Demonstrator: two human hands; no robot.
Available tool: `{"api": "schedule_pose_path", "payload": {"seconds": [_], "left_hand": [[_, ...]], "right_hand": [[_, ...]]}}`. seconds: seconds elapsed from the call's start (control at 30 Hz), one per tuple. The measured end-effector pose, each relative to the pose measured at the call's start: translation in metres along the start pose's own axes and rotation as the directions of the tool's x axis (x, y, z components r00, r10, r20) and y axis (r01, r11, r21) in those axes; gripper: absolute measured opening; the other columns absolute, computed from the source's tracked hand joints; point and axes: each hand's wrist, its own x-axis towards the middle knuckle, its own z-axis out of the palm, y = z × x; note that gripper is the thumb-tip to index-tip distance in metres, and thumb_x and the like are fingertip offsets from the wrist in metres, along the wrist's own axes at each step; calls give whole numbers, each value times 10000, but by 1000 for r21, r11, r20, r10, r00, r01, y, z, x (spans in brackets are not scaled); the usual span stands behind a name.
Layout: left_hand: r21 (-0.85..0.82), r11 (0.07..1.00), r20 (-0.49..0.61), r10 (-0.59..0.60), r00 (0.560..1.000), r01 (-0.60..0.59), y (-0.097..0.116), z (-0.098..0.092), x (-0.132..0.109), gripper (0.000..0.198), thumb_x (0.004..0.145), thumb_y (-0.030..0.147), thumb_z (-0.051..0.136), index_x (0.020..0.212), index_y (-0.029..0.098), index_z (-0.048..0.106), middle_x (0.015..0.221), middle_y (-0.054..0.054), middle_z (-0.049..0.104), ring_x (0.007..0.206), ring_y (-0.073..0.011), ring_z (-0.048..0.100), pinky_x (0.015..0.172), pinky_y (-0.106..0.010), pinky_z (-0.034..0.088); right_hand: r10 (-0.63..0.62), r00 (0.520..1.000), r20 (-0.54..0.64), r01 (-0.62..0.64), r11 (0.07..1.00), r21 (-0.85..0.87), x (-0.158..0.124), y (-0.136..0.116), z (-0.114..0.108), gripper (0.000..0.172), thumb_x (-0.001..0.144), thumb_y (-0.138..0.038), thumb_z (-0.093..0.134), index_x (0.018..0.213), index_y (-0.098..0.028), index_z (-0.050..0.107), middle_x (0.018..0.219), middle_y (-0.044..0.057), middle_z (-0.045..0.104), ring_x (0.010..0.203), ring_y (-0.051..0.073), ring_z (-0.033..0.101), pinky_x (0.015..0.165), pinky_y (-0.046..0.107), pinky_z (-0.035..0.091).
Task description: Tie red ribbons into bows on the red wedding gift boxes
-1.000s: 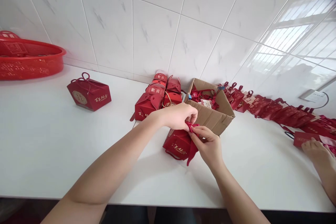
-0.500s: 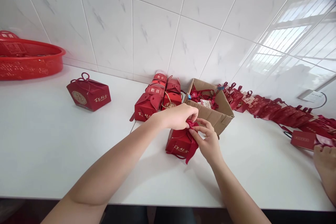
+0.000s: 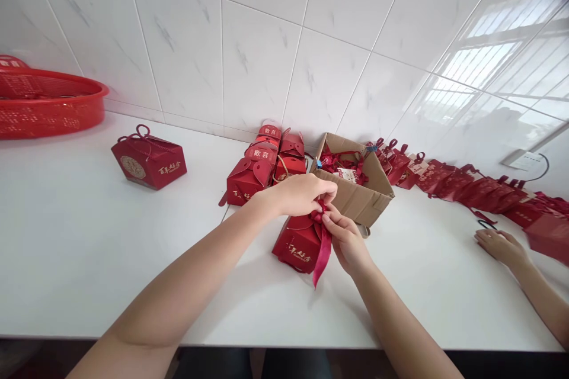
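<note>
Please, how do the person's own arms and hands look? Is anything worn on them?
Both forearms, the left forearm and the right forearm, are bare as far as the bottom edge of the picture, and no sleeve shows. The left hand and the right hand wear no gloves. No ring, watch, bracelet or marking is visible on them.

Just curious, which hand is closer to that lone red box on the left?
Left. The left hand pinches the ribbon, to the right of the lone red box; the right hand holds the ribbon, farther right.
</note>
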Motion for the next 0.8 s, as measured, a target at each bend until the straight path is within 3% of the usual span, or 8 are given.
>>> {"api": "schedule_pose_path", "payload": {"seconds": [0.13,0.3,0.5,0.67,0.8], "left_hand": [[24,997,8,-71,997,70,1,-1,-3,103,775,117,494,820,209,489,869,-2,603,648,-133,502,561,-266,306],[59,980,-129,-181,975,190,-4,4,-21,64,834,247,509,840,184,520,969,-36,561,670,-134,508,576,-273,363],[-139,980,-141,-160,977,140,-16,19,-43,176,854,327,545,818,180,634,900,-29,617,789,-155,570,717,-278,438],[-258,950,-253,-241,937,175,-22,32,-48,223,816,396,621,856,187,687,898,-36,632,796,-160,586,706,-279,459],[-345,931,-267,-220,938,120,-26,34,-52,179,828,339,619,859,199,726,935,-42,660,841,-158,606,729,-268,477]], "right_hand": [[-32,999,11,31,998,57,3,5,5,206,841,-422,622,877,-263,748,1423,22,438,1319,259,402,1071,381,370],[-63,997,-38,64,998,25,3,8,7,214,828,-436,638,923,-282,753,1427,20,449,1391,256,294,1105,411,328],[-51,998,-27,50,999,-12,-2,6,10,193,833,-423,637,812,-273,758,1378,32,486,1427,238,199,1122,401,289],[-36,999,15,38,990,-134,-8,3,14,254,853,-475,594,945,-298,750,1492,8,343,1433,238,188,1137,403,260],[-26,996,84,47,965,-258,-11,-4,14,308,873,-503,551,1031,-307,727,1474,16,383,1427,225,211,1161,418,207]]}}
